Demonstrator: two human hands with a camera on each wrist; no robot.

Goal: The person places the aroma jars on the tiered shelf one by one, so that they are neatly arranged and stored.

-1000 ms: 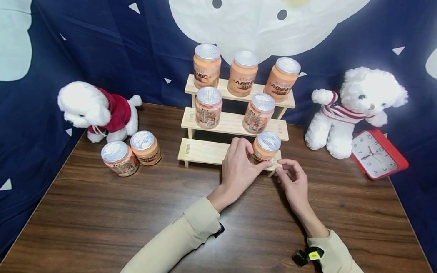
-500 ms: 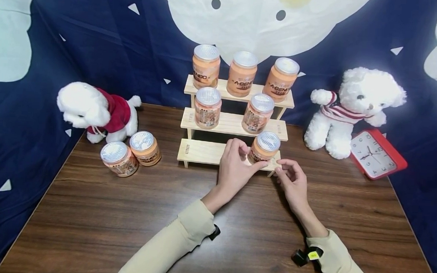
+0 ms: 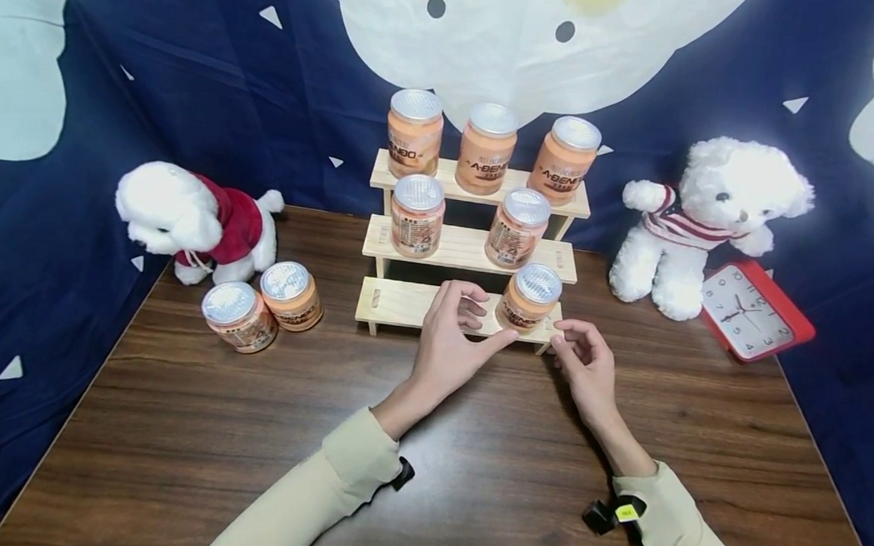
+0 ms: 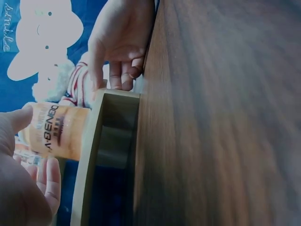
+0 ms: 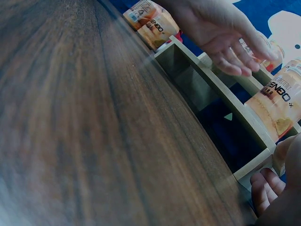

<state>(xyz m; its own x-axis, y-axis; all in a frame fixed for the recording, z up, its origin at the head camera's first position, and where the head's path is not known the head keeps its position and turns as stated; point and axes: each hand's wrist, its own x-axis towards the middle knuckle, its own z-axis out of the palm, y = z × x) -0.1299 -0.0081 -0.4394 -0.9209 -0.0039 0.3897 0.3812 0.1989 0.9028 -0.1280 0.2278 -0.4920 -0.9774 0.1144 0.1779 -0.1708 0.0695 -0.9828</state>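
Note:
In the head view a peach-coloured jar (image 3: 528, 299) with a silver lid stands upright on the right part of the lowest tier of a wooden three-step display rack (image 3: 405, 303). My left hand (image 3: 454, 341) is just left of this jar, thumb and fingers spread, with a gap between them and the jar. At the rack's lower right end, my right hand (image 3: 589, 367) holds the corner of the bottom tier with thumb and curled fingers. The right wrist view shows the thumb against that end; part of the grip is hidden.
Three jars (image 3: 486, 149) line the top tier, and two more (image 3: 417, 216) stand on the middle one. Two jars (image 3: 240, 318) sit on the table at left beside a plush dog (image 3: 192, 223). A teddy bear (image 3: 703, 227) and red clock (image 3: 756, 312) are at right.
My left hand has let go of the jar on the bottom tier and drawn back to the left, its fingers opening. The jar shifted slightly left; my right hand stays at the rack's end.

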